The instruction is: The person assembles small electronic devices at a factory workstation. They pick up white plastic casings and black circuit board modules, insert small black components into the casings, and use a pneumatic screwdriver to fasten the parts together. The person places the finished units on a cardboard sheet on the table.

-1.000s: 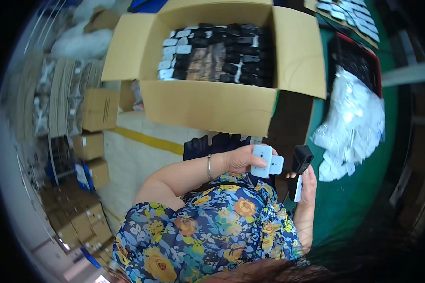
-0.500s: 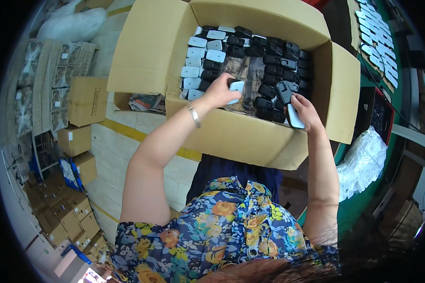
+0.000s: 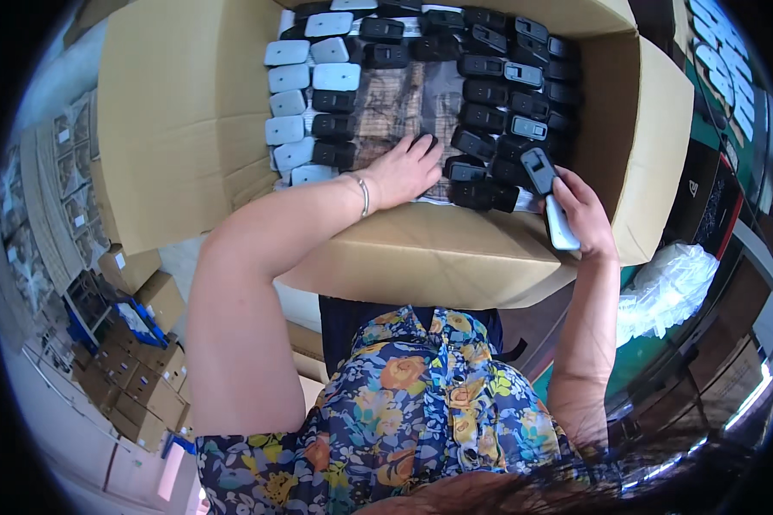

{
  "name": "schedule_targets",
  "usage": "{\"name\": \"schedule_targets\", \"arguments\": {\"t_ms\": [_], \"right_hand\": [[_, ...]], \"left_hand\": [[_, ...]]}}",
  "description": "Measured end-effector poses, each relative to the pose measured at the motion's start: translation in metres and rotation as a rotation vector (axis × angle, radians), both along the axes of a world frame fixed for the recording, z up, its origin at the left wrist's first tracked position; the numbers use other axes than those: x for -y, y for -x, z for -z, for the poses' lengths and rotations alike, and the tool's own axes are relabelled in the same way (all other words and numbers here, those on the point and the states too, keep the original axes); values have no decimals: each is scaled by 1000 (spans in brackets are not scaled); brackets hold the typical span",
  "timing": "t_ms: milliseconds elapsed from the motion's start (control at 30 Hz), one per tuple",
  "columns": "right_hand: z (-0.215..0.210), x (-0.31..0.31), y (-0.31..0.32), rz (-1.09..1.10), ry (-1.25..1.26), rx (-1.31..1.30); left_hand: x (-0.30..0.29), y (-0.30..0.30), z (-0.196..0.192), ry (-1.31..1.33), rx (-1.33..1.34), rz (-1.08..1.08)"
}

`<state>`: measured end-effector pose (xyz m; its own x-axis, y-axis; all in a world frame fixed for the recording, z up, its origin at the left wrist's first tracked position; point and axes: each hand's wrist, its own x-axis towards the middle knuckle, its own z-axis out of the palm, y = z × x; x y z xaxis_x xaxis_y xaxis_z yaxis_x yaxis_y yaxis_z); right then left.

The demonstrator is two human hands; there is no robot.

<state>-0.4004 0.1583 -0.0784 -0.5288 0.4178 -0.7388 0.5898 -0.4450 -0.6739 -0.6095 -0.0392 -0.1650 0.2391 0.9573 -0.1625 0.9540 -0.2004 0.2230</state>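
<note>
A large cardboard box (image 3: pixel 404 249) stands open in front of me, holding rows of small flat plastic devices. Those at the left show pale blue-white faces (image 3: pixel 288 80); others show black sides with a recess (image 3: pixel 487 92). My left hand (image 3: pixel 401 174) reaches palm down into the middle of the box, its fingers closed over a device whose dark edge (image 3: pixel 426 142) shows at the fingertips; the rest of it is hidden. At the near right corner my right hand (image 3: pixel 586 210) grips a black device (image 3: pixel 538 171) together with a white-faced device (image 3: pixel 562 226).
Brown bundles in clear plastic (image 3: pixel 386 107) lie between the rows. The box flaps stand spread at left (image 3: pixel 167 120) and right (image 3: pixel 666 146). A crumpled clear bag (image 3: pixel 674 287) rests on the green surface at right. Stacked cartons (image 3: pixel 142 382) stand at far left.
My left hand has turned palm down and lowered its device into the middle of the box. My right hand keeps its two devices. The view has moved closer over the box.
</note>
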Motion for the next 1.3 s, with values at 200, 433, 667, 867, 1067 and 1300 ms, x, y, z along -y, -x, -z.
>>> {"name": "schedule_targets", "arguments": {"t_ms": [200,433,667,867,1067,1300], "right_hand": [[-19,-8,-41,267,113,-164],[-14,-6,-37,283,152,-229],[-8,11,-6,238,216,-200],[0,17,7,155,259,-185],[8,21,26,218,349,-199],[22,20,60,170,348,-197]], "left_hand": [[-9,10,-22,331,521,-206],[-64,37,-55,440,680,-1040],[-84,49,7,-77,255,-680],[-99,52,11,-129,87,-576],[-92,58,21,-283,87,-566],[-80,24,-41,152,1308,-1151]]}}
